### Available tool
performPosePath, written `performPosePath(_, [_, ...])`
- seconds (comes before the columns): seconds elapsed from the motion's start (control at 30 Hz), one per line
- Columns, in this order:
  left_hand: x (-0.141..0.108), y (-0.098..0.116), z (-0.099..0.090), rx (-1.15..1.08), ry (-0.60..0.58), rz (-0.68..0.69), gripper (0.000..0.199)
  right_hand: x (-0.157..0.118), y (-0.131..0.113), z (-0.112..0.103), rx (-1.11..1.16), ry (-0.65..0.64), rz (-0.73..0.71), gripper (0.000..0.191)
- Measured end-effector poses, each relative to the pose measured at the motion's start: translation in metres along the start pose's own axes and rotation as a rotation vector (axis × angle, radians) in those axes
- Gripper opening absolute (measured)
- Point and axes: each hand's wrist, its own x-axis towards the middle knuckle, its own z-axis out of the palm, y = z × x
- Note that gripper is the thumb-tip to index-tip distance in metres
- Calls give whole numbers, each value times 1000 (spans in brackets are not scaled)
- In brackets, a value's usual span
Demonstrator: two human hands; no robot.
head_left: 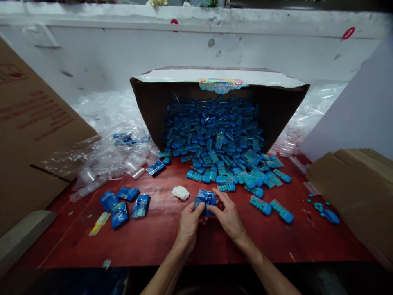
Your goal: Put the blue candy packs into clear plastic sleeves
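Note:
Near the front of the red table, my left hand (189,223) and my right hand (227,214) pinch a blue printed packet (206,197) between thumbs and fingers. It looks like a flat sleeve; what is inside cannot be made out. Just beyond my left hand lies a crumpled white lump (180,193). To the right of my right hand are small clear containers with blue caps and blue beads, one a loose bead container (260,205). Several blue printed packets (119,215) lie to the left.
A tipped cardboard box (219,76) opens toward me, spilling a heap of bead containers (215,135). Clear plastic sleeves (107,151) pile at the left. Cardboard boxes (33,131) flank both sides. Spilled beads (319,207) and a yellow strip (100,223) lie on the red table (153,246).

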Motion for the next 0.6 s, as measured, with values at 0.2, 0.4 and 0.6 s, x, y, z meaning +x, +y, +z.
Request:
performPosePath(0.2, [1,-9,4,9,39,25,24,4,13,8,213,-57,241,29])
performPosePath(0.4, [4,-21,9,-86,38,7,25,-5,8,9,70,27,160,27])
performPosePath(0.6, [2,-15,16,-76,-44,-96,24,-6,-1,6,-66,62,131,29])
